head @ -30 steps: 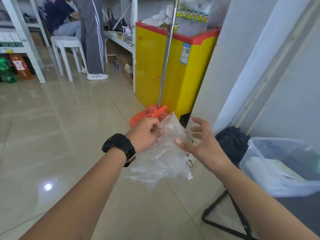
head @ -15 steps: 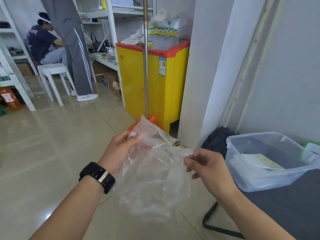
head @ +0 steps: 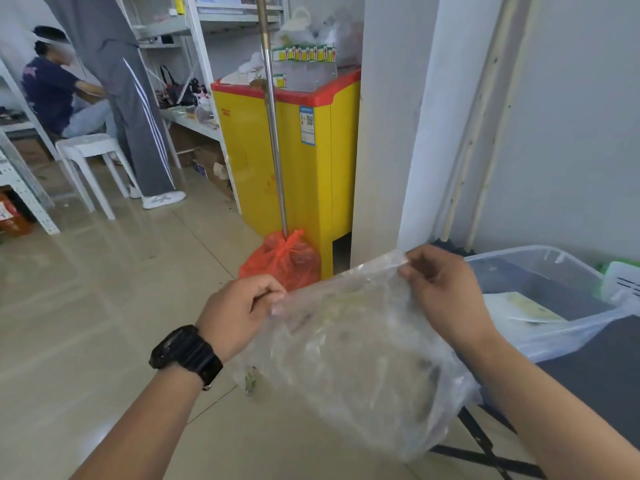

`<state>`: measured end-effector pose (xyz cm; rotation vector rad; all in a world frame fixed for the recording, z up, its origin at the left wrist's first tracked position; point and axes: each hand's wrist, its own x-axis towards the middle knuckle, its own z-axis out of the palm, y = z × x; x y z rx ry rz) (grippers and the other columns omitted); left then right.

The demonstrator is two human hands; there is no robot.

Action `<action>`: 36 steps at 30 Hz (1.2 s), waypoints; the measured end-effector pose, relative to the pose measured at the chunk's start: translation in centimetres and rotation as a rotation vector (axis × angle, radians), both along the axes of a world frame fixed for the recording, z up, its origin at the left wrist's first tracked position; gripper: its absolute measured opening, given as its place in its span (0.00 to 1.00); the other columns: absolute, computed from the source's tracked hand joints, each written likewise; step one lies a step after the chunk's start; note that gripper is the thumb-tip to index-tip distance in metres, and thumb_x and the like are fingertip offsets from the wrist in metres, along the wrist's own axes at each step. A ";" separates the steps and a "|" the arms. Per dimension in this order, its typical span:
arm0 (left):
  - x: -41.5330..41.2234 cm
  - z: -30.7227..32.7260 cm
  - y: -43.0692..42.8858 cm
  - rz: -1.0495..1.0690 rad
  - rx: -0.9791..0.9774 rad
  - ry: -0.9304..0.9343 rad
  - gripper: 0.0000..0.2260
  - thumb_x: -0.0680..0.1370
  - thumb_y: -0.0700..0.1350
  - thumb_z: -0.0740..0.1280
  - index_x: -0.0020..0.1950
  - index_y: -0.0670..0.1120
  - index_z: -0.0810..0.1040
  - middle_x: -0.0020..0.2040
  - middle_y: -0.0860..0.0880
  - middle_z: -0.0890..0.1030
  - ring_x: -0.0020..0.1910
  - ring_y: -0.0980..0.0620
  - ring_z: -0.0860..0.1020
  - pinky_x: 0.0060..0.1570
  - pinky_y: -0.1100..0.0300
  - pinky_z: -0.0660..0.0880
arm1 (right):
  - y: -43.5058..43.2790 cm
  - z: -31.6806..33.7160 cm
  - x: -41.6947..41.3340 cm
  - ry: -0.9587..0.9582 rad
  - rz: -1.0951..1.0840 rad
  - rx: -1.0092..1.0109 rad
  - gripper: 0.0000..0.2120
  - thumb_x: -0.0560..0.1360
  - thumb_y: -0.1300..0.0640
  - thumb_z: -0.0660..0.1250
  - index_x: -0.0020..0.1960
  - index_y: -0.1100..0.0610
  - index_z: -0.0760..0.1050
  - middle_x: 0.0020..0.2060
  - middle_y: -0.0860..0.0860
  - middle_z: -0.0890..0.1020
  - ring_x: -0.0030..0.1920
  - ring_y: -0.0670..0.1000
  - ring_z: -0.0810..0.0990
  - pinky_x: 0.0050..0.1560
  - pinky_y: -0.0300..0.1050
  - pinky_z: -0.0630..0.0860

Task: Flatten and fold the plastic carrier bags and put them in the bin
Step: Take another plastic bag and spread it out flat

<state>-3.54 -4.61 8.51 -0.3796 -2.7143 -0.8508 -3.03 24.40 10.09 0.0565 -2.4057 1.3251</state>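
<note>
We hold the bag [head: 356,358] up in the air by its top edge, our left hand [head: 242,310] pinching one corner between thumb and curled fingers and our right hand [head: 440,289] pinching the other, higher corner in the same way. Both grips are closed tight on the film. With the hands apart, the top edge is drawn into a fairly straight line and the rest hangs free, which we judge is meant to let the crumpled plastic drop flat before any fold. The bag hangs over the floor, just left of the bin [head: 519,252]. That clear tub sits on a dark table [head: 595,368] close to our right arm, near enough for a short reach once the folding is done. Much is hard to read. The film is clear and creased, so we cannot tell its handles, its lower edge or whether it is one layer or two. Our right fingertips are turned away from the camera. The bin is partly behind the bag and our right arm, and something pale and flat lies inside it, but we cannot say whether that is a folded bag.
</note>
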 end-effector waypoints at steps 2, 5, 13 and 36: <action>-0.2 0.2 -0.5 0.029 0.051 0.020 0.05 0.78 0.49 0.65 0.45 0.58 0.77 0.41 0.62 0.83 0.41 0.59 0.81 0.45 0.49 0.78 | 0.7 0.3 0.0 0.008 -0.028 -0.062 0.11 0.78 0.59 0.67 0.38 0.49 0.73 0.31 0.46 0.77 0.35 0.49 0.75 0.40 0.48 0.72; 0.8 0.8 1.2 -0.088 0.224 -0.007 0.12 0.77 0.61 0.61 0.57 0.60 0.75 0.53 0.63 0.81 0.53 0.63 0.79 0.54 0.54 0.77 | -0.7 -0.1 0.6 -0.018 0.078 0.003 0.10 0.77 0.60 0.68 0.40 0.49 0.74 0.33 0.47 0.79 0.36 0.50 0.77 0.41 0.49 0.74; 1.0 1.2 3.8 -0.124 0.466 0.036 0.08 0.77 0.39 0.68 0.40 0.49 0.83 0.36 0.56 0.83 0.36 0.56 0.80 0.38 0.60 0.76 | -3.6 0.1 1.4 -0.154 0.311 -0.005 0.17 0.73 0.47 0.74 0.58 0.47 0.74 0.47 0.44 0.82 0.49 0.42 0.81 0.50 0.37 0.76; 0.6 3.2 -8.9 0.318 0.814 0.350 0.09 0.78 0.40 0.68 0.46 0.54 0.84 0.37 0.64 0.84 0.37 0.66 0.80 0.43 0.70 0.79 | -0.3 -1.5 -1.1 -0.739 0.090 0.113 0.12 0.76 0.59 0.70 0.58 0.61 0.76 0.50 0.56 0.81 0.39 0.48 0.81 0.37 0.43 0.75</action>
